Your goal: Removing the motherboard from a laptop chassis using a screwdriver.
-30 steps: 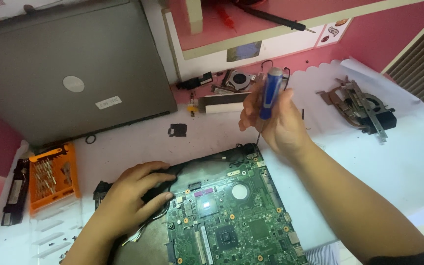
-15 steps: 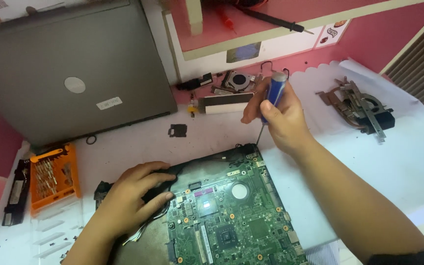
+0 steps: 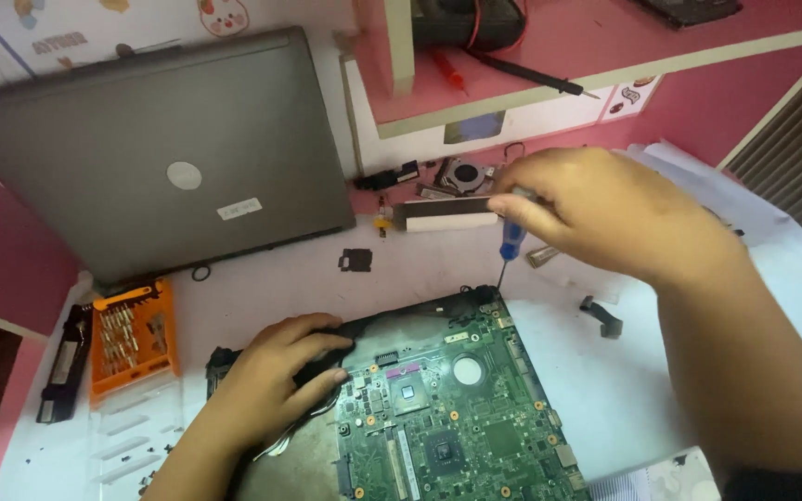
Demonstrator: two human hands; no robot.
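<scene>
**Holding a screwdriver upright at the board's far corner**

Compared with the earlier frames, the right hand point(image 3: 605, 209) has come lower and further over the work, and the screwdriver point(image 3: 510, 243) now stands with its tip on the far right corner of the green circuit board point(image 3: 457, 417); the left hand point(image 3: 276, 371) has stayed where it was.

The circuit board lies at the near edge of the white table point(image 3: 596, 371), seated in a dark laptop base, its surface dotted with chips, a square socket and a round white patch.

The left hand lies curled, palm down, on the black left edge of that base, pressing rather than gripping. The right hand is closed round the blue handle of the screwdriver, fingertips pinching its top, the thin shaft pointing straight down.

Toward the left edge sits an orange bit case point(image 3: 132, 339). Further back lie a small fan point(image 3: 464, 174) and, at the far left corner, a closed grey laptop point(image 3: 155, 153).
</scene>
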